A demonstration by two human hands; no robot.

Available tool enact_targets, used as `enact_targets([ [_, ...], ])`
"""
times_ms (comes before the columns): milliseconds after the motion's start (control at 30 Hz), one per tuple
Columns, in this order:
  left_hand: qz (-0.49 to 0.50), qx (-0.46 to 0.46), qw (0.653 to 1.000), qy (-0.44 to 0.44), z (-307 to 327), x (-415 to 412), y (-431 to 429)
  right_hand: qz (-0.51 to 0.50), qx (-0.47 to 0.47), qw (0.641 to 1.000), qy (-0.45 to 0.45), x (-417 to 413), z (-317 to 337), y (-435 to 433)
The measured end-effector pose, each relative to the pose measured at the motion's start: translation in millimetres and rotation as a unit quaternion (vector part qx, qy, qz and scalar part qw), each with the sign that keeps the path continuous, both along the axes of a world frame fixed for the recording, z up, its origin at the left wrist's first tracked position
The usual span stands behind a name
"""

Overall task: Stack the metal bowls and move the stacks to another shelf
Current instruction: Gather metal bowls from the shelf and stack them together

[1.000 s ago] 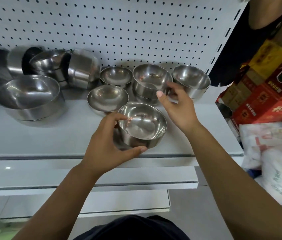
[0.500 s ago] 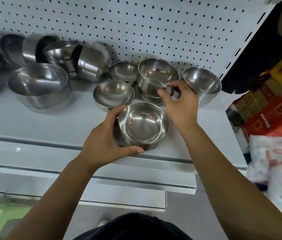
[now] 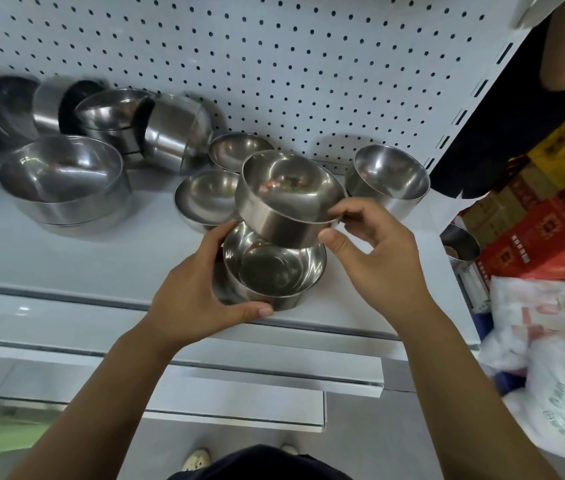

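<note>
The raised round steel bowl (image 3: 284,188) I am gripping is showing a smooth, mirror-glossy metal wall. The lower round steel bowl (image 3: 267,271) is reflecting likewise. The white painted shelf (image 3: 101,258) is appearing smooth, semi-gloss; the white perforated back panel (image 3: 274,64) is appearing matt.

Both bare forearms rise from the bottom of the view and converge towards the middle. The left hand (image 3: 191,299) cups the lower shiny steel bowl (image 3: 274,271), with its thumb stretched along the near wall and its fingers curled round the far left side. The right hand (image 3: 378,261), wrist bent slightly inward, pinches the near rim of the upper shiny steel bowl (image 3: 284,192) between thumb and forefinger. Its other fingers are loosely curled behind.
</note>
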State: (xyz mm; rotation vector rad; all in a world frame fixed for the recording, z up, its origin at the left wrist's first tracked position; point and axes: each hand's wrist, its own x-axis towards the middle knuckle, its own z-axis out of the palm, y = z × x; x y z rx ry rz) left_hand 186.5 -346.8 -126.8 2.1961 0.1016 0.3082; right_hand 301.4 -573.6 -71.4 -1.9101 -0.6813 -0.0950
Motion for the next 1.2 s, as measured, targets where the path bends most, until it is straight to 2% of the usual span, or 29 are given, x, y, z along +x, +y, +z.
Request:
enact_targets([
  [500, 0.008, -0.022, 1.000, -0.006, 2.4, -1.7, -3.9, 0.060, -0.068, 0.994, 0.067, -18.3, -2.9, -15.8],
  [700, -0.002, -0.094, 0.995, -0.014, -1.7, -2.0, -11.7, 0.119, -0.071, 0.985, 0.103, -11.8, -0.2, -28.7],
  [767, 0.009, -0.111, 0.994, -0.020, -1.6, -1.3, -15.8, 0.091, -0.043, 0.988, 0.113, -5.1, -0.1, -33.5],
  [833, 0.013, -0.119, 0.992, -0.024, -0.5, 0.2, -18.5, 0.017, -0.038, 0.993, 0.111, 5.6, -0.2, -35.7],
  [900, 0.013, -0.127, 0.992, -0.026, -0.2, 2.0, -20.0, -0.044, -0.069, 0.991, 0.105, 19.2, -0.4, -38.4],
  [1100, 0.026, -0.152, 0.987, -0.039, -2.2, 3.7, -26.9, -0.123, -0.191, 0.969, 0.093, 60.7, -8.6, -45.9],
  [1200, 0.026, -0.157, 0.987, -0.038, -3.1, 3.2, -26.6, -0.168, -0.205, 0.963, 0.059, 73.3, -12.7, -42.3],
])
